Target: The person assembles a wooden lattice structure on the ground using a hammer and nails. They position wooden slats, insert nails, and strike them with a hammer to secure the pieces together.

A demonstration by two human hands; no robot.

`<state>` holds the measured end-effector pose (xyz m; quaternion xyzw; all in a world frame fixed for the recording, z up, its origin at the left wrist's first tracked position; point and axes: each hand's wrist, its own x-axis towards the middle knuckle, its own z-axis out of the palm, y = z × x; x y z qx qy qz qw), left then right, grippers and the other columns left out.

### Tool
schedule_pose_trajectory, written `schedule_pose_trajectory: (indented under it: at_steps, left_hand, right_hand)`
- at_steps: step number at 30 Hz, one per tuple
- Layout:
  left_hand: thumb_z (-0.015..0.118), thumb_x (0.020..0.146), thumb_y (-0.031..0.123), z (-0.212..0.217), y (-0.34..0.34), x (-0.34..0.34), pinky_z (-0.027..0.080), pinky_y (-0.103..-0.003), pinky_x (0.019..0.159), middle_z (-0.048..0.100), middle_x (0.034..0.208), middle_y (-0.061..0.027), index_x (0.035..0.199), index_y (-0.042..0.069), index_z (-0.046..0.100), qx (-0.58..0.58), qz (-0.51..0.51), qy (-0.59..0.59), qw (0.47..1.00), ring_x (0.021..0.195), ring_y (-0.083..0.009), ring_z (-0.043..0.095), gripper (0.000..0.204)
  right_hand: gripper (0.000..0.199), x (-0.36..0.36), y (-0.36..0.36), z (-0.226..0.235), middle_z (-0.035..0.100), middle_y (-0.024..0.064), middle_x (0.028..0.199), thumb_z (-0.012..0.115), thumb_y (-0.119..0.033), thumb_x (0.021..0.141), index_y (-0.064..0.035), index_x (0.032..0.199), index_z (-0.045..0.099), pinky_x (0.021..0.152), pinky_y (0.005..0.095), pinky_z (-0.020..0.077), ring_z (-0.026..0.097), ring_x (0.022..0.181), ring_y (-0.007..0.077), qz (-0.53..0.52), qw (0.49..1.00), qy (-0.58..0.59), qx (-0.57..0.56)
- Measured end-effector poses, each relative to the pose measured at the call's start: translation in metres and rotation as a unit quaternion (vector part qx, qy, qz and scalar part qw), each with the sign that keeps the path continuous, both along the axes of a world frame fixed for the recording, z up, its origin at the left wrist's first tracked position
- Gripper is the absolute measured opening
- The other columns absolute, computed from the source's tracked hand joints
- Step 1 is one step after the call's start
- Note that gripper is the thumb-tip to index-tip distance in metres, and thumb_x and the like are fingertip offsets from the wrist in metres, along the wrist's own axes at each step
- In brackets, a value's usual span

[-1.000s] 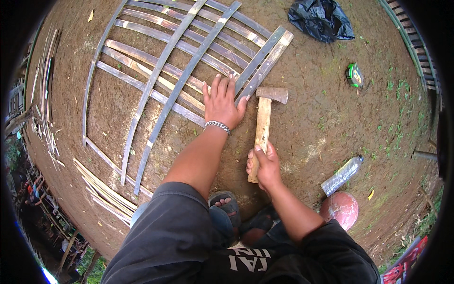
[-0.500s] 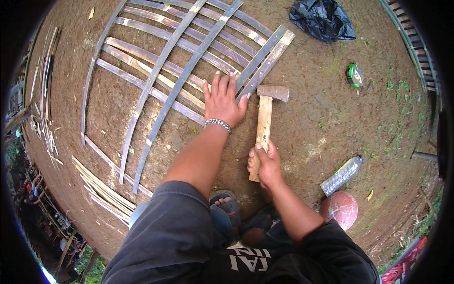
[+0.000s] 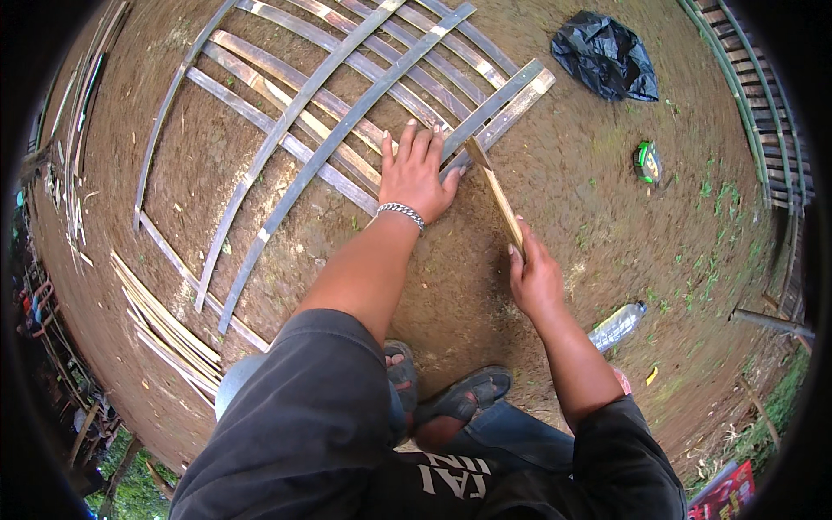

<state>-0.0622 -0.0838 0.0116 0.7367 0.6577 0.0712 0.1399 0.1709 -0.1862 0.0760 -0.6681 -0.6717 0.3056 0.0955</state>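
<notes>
A lattice of dark, flat bamboo slats [image 3: 263, 234] lies on the bare soil, its strips crossing one another. My left hand [image 3: 416, 178] rests flat near the slats' right ends, fingers stretched out and slightly spread, a chain bracelet at the wrist. In my right hand [image 3: 537, 273] is the wooden handle of a hatchet [image 3: 501, 204], with fingers wrapped round it. The hatchet's head is up beside the short, doubled crosspiece [image 3: 511, 108], just right of my left hand. Whether the head touches that crosspiece, I cannot tell.
A black plastic bag [image 3: 604, 56] and a green tape measure [image 3: 646, 163] lie to the right. Nearer me are a clear bottle [image 3: 617, 327] and a reddish ball, mostly hidden by my right arm. Pale strips [image 3: 165, 321] lie at left. A slatted fence [image 3: 767, 95] stands far right.
My right hand has moved right, and the hatchet has turned from broadside to nearly edge-on, its head shifting left toward the crosspiece. My left hand stays in place. My right foot shows more.
</notes>
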Motion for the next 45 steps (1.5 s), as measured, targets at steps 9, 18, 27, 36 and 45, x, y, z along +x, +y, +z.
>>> schedule_pose_trajectory:
  at_steps: [9, 18, 27, 36, 45]
  left_hand:
    - [0.059, 0.097, 0.048, 0.003, -0.003, -0.004, 0.014, -0.057, 0.128, 0.046, 0.153, -0.0115, 0.155, 0.007, 0.045, -0.030, 0.003, 0.005, 1.000, 0.154, -0.0296, 0.029, 0.071]
    - [0.057, 0.098, 0.048, 0.002, -0.005, -0.006, 0.016, -0.057, 0.128, 0.048, 0.152, -0.0115, 0.154, 0.006, 0.045, -0.018, 0.004, 0.010, 1.000, 0.153, -0.0294, 0.029, 0.071]
    - [0.056, 0.099, 0.050, 0.006, -0.002, 0.000, 0.015, -0.056, 0.128, 0.046, 0.153, -0.0117, 0.156, 0.007, 0.043, -0.038, -0.008, 0.012, 0.999, 0.155, -0.0288, 0.027, 0.072]
    - [0.056, 0.099, 0.048, 0.004, -0.004, -0.004, 0.014, -0.057, 0.128, 0.047, 0.153, -0.0120, 0.155, 0.006, 0.044, -0.031, -0.004, 0.006, 0.999, 0.155, -0.0288, 0.028, 0.072]
    - [0.057, 0.098, 0.047, 0.003, -0.004, -0.006, 0.013, -0.057, 0.129, 0.048, 0.153, -0.0126, 0.154, 0.005, 0.045, -0.028, -0.001, 0.004, 1.000, 0.154, -0.0290, 0.028, 0.071]
  right_hand:
    - [0.050, -0.005, 0.016, 0.032, 0.064, 0.0213, 0.136, 0.065, -0.007, 0.097, -0.0056, 0.146, 0.051, 0.096, 0.0446, 0.0564, 0.068, 0.118, 0.0406, 0.035, 0.984, 0.118, 0.132]
    - [0.056, 0.010, 0.001, 0.016, 0.068, 0.0226, 0.128, 0.067, -0.009, 0.096, -0.0084, 0.149, 0.051, 0.090, 0.0455, 0.0580, 0.070, 0.108, 0.0418, 0.052, 0.997, 0.011, 0.060]
    - [0.063, 0.028, 0.015, -0.005, 0.068, 0.0219, 0.125, 0.068, -0.009, 0.094, -0.0126, 0.153, 0.045, 0.083, 0.0471, 0.0591, 0.071, 0.098, 0.0433, 0.103, 0.989, -0.107, -0.007]
    - [0.062, 0.014, 0.023, 0.004, 0.069, 0.0200, 0.121, 0.069, -0.007, 0.091, -0.0128, 0.150, 0.049, 0.081, 0.0478, 0.0595, 0.071, 0.097, 0.0430, 0.146, 0.966, 0.019, 0.211]
    - [0.058, 0.010, 0.024, 0.012, 0.068, 0.0233, 0.126, 0.066, -0.010, 0.092, -0.0161, 0.148, 0.050, 0.087, 0.0502, 0.0590, 0.070, 0.102, 0.0452, 0.121, 0.980, 0.026, 0.156]
